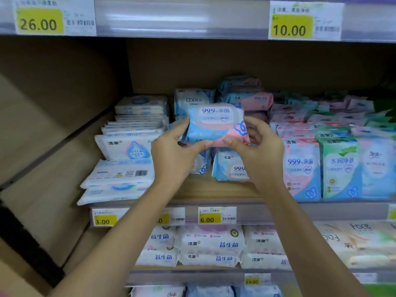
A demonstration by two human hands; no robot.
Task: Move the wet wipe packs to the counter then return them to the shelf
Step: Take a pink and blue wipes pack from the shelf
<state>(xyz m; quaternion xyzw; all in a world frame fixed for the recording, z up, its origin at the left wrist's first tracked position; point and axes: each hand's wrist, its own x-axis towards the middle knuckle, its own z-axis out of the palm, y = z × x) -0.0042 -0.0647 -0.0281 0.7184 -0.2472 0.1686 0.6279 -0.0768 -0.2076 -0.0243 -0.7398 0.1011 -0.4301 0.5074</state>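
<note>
A blue and pink wet wipe pack (215,123) marked 99.9 is held up in front of the middle shelf (214,189). My left hand (175,153) grips its left end, thumb under the bottom edge. My right hand (259,146) grips its right end, thumb on the lower front. Another pack of the same kind (230,168) stands on the shelf just below and behind it, partly hidden by my right hand. More such packs (246,97) are stacked further back.
White tissue packs (130,133) are piled at the shelf's left. Pink, green and blue packs (338,163) fill the right. Price tags (216,215) line the shelf edge. A lower shelf holds white packs (212,245). A cardboard-coloured side wall (53,125) stands at the left.
</note>
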